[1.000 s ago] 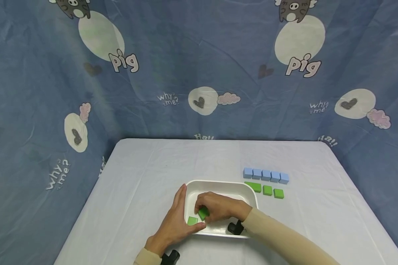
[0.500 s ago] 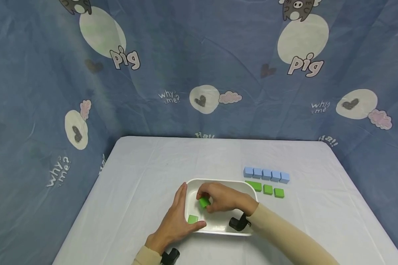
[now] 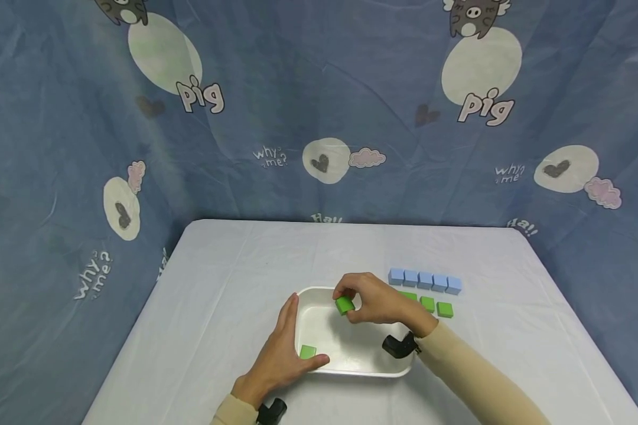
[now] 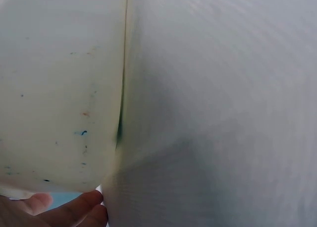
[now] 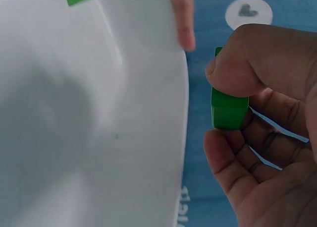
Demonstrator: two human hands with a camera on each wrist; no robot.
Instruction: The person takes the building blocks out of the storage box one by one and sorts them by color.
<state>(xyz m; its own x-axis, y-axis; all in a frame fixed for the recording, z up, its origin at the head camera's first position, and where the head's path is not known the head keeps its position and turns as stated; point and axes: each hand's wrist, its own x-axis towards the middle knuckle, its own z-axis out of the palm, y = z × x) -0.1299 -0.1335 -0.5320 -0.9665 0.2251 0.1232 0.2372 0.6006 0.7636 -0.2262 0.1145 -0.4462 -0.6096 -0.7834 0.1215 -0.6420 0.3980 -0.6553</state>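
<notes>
Between thumb and fingers, my right hand [image 3: 377, 300] pinches a green block [image 3: 344, 305] above the far side of a white tray [image 3: 361, 374]. The right wrist view shows the held green block [image 5: 229, 110] gripped between thumb and fingertips, higher than the tray's rim. My left hand [image 3: 282, 351] rests at the tray's left end, fingers extended along the outer side and thumb over the near edge. Another green block [image 3: 307, 352] lies inside the tray in the near left corner, beside the left thumb. The left wrist view has the tray's outer wall [image 4: 59, 98] with left fingertips at its edge.
Behind the tray's right end, several blue blocks [image 3: 425, 280] form a row on the white table [image 3: 234, 283]. In front of them lie green blocks [image 3: 427, 304], partly covered by the right hand. A blue patterned cloth [image 3: 244, 118] hangs behind the table.
My right hand has lifted the green block from low in the tray and moved it away and to the right, toward the far rim. The left hand stays at the tray.
</notes>
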